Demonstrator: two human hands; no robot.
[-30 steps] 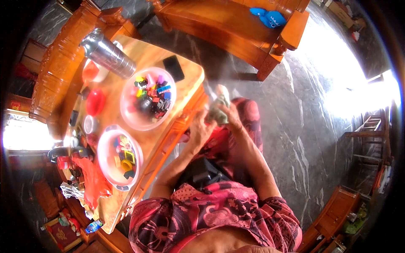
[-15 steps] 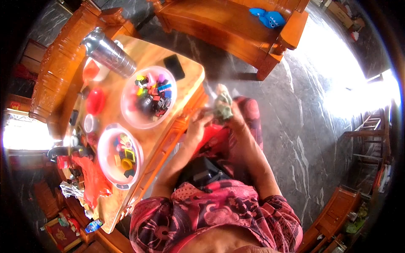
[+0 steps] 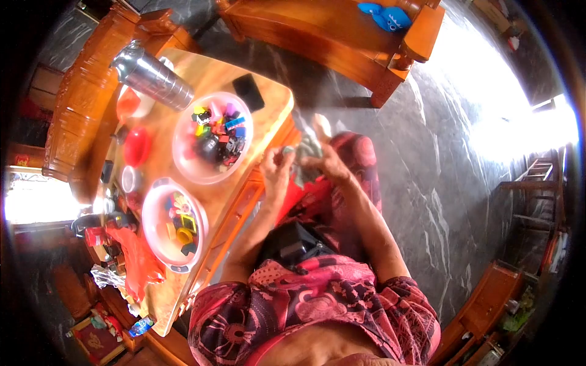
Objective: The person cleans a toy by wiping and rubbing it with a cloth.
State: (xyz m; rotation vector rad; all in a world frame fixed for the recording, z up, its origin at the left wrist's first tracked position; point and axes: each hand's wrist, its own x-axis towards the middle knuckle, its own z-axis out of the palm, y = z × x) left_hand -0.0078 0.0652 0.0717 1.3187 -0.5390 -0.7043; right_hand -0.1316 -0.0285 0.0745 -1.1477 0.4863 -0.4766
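Over my lap, my right hand (image 3: 328, 162) grips a crumpled pale green-grey cloth (image 3: 309, 146). My left hand (image 3: 278, 168) is beside it, with thumb and fingers pinched together near the cloth's left side. Something small and dark seems to sit at those fingertips, too small and blurred to name. Left of my hands, a pink-white bowl (image 3: 180, 160) holds many small coloured toy pieces (image 3: 227, 135). Nearer to me stands a second white basin (image 3: 152, 235) with a few toys, including a yellow ring (image 3: 184, 236).
The wooden table (image 3: 268, 100) carries a steel tumbler (image 3: 155, 78), a black phone (image 3: 248, 91), a red bowl (image 3: 138, 146) and a red plastic bag (image 3: 137, 259). A wooden bench (image 3: 317, 30) with a blue item (image 3: 390, 18) stands ahead. Grey marbled floor (image 3: 427, 183) lies to the right.
My left hand has risen and its fingers have come together in a pinch. The right hand and cloth have shifted slightly left, towards it. The view has moved a little.
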